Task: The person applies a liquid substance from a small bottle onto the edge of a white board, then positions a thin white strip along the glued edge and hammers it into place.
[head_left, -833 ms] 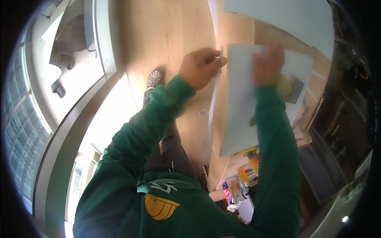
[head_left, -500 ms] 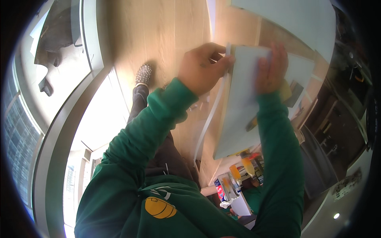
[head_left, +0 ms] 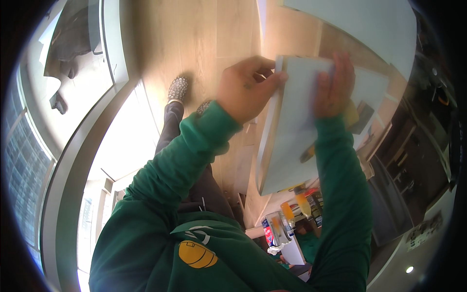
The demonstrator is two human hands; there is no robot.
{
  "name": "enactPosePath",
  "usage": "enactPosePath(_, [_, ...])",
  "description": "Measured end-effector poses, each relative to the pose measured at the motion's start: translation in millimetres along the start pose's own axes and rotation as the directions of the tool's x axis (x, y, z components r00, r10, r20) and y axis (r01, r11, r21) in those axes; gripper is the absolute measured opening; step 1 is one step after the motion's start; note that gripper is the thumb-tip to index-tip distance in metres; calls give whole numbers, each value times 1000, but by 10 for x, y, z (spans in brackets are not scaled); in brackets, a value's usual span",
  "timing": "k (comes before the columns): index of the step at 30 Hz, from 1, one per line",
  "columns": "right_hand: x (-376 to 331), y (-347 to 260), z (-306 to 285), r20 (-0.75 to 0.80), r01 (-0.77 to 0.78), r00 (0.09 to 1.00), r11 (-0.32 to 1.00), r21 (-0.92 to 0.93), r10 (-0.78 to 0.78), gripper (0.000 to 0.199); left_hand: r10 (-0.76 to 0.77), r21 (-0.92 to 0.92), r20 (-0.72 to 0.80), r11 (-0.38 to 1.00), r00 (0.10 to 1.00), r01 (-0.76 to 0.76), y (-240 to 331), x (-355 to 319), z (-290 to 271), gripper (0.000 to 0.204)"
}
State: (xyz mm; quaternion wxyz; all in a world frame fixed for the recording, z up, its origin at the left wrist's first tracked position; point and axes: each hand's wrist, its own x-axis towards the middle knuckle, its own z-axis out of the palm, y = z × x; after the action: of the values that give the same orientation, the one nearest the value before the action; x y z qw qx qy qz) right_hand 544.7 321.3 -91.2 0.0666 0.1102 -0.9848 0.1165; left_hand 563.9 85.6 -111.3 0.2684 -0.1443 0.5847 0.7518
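Note:
A white board (head_left: 296,121) with a bare wood-toned edge lies in front of me. A thin white strip (head_left: 265,138) runs along its left edge, seemingly against it or nearly so. At the board's far left corner, my left hand (head_left: 245,87) pinches the strip's end between thumb and fingers. My right hand (head_left: 335,87) rests flat on the board's top, fingers stretched out and slightly blurred. Beside my right wrist lies a small dark-and-yellow tool (head_left: 307,154), its kind unclear. A yellow piece with a grey flat part (head_left: 364,117) shows past that wrist, partly hidden.
Below the board are several tools, among them an orange-handled one (head_left: 288,212), and a box (head_left: 268,232). Another white panel (head_left: 360,24) stands at the far right. On the left is a window frame (head_left: 73,160). My shoe (head_left: 178,89) is on the wood floor.
The strip's near part, which hung in a curve away from the board, now lies along the board's left edge. Both hands have stayed almost in place.

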Motion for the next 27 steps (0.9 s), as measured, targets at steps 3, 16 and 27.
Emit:
enactPosePath(3, [-3,-19,-1,14,-15,1000,1000,-18,15,56,26,40,-7,999,1000,-26,-12,31,-20,40])
enactPosePath(16, [4,-19,-37,6,-16,1000,1000,-9,16,55,-11,-9,32,1000,999,11,27,39,31,34])
enactPosePath(27, [-1,12,-32,-9,13,1000,1000,-7,-13,52,-60,-24,45,998,997,61,94,43,39,32])
